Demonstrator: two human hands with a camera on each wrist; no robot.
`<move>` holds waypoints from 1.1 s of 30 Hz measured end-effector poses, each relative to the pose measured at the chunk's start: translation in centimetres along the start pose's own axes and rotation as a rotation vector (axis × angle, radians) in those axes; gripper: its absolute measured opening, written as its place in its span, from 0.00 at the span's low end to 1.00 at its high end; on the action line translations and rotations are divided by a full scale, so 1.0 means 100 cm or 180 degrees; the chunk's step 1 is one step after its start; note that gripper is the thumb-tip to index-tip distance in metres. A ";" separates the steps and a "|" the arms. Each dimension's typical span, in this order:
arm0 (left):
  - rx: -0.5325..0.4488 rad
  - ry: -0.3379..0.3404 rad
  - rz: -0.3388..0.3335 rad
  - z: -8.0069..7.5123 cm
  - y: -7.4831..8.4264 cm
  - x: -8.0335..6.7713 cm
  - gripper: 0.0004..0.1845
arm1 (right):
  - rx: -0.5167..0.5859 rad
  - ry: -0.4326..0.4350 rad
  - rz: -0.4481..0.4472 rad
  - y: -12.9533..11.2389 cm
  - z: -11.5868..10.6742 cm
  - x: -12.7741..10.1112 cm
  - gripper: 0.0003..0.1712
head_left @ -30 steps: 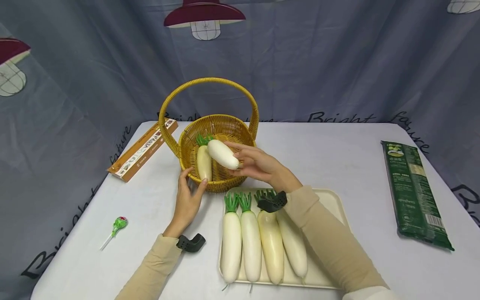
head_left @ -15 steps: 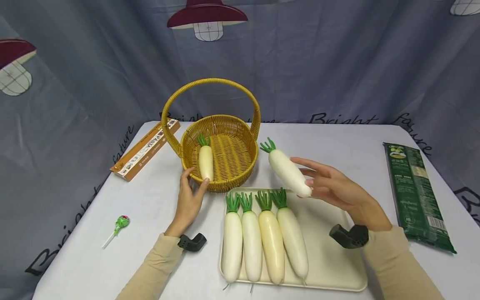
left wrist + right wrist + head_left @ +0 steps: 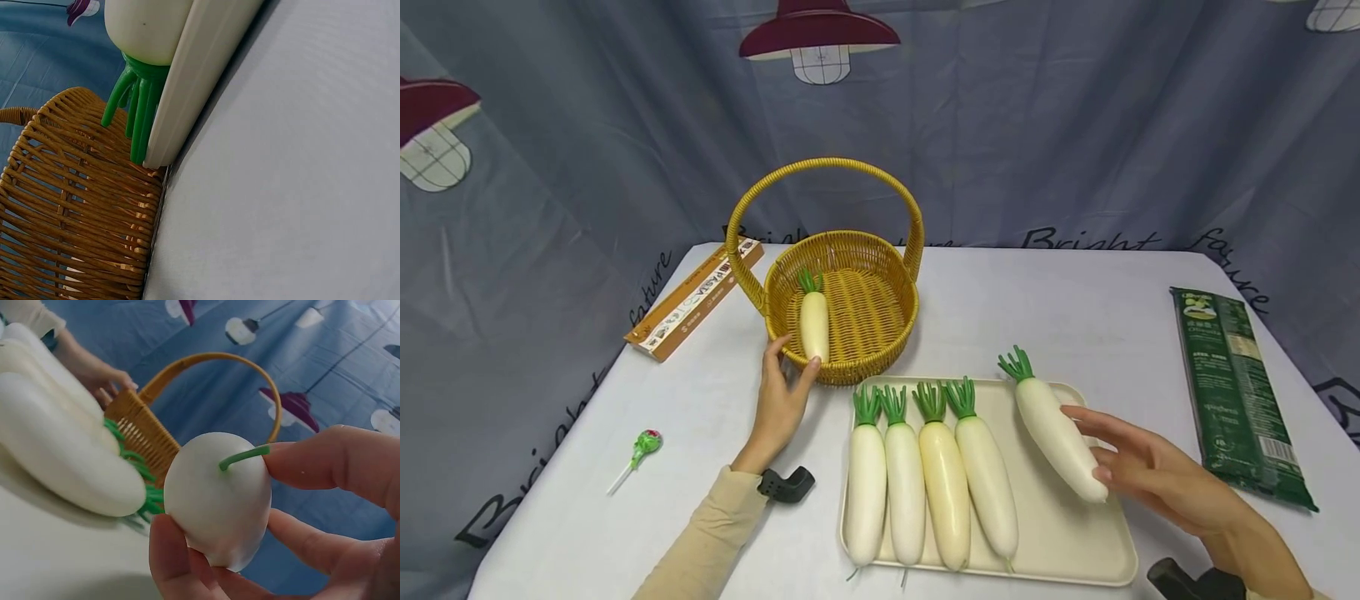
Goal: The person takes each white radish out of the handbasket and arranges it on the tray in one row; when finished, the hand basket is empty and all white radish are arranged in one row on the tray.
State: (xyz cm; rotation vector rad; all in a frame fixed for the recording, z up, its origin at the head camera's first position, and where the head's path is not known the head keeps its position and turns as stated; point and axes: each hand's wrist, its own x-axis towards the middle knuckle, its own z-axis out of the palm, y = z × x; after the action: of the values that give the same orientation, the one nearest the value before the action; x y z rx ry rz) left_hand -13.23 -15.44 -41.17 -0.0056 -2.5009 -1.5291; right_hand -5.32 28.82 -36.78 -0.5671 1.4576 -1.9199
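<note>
My right hand (image 3: 1172,475) holds a white radish (image 3: 1060,437) by its lower end, over the right part of the cream tray (image 3: 1075,554). Its green top points away and to the left. In the right wrist view the radish (image 3: 215,494) shows end-on between thumb and fingers, a thin green strand on its tip. At the front rim of the wicker basket (image 3: 876,308), my left hand (image 3: 778,408) grips with thumb and fingers. Inside the basket lies a smaller pale radish (image 3: 814,325) along the left side. Several radishes (image 3: 943,492) lie side by side on the tray's left part.
A pasta box (image 3: 692,300) lies left of the basket, and a green lollipop (image 3: 642,448) nearer the front left. The green spaghetti packet (image 3: 1240,400) lies at the right. A grey patterned curtain (image 3: 985,125) hangs behind the table (image 3: 737,533).
My right hand has carried the white radish out of the basket, rightward and nearer, to over the tray's right side. The left hand has stayed at the basket rim.
</note>
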 end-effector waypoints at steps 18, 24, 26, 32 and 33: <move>-0.0023 -0.0063 -0.0137 -0.005 0.030 -0.007 0.31 | -0.1092 0.0591 0.0288 0.036 0.050 -0.002 0.36; -0.0013 -0.0034 -0.0103 -0.002 0.003 -0.001 0.32 | -0.1560 0.0735 0.0451 0.038 0.057 0.000 0.38; 0.0012 -0.0025 -0.0069 -0.001 0.000 -0.001 0.33 | -0.1759 0.0758 0.0431 0.037 0.057 0.000 0.38; 0.0038 -0.0011 -0.0001 0.000 -0.001 0.000 0.33 | -0.2190 0.0728 0.0560 0.034 0.056 -0.003 0.38; 0.0039 -0.0011 0.0010 0.000 -0.001 0.000 0.33 | -0.2277 0.0713 0.0605 0.034 0.056 -0.004 0.38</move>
State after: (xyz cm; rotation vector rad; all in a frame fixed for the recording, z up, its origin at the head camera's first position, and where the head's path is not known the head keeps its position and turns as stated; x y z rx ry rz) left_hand -13.22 -15.46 -41.26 -0.0103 -2.5116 -1.5138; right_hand -0.49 24.76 -38.39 -0.5017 2.2692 -1.3123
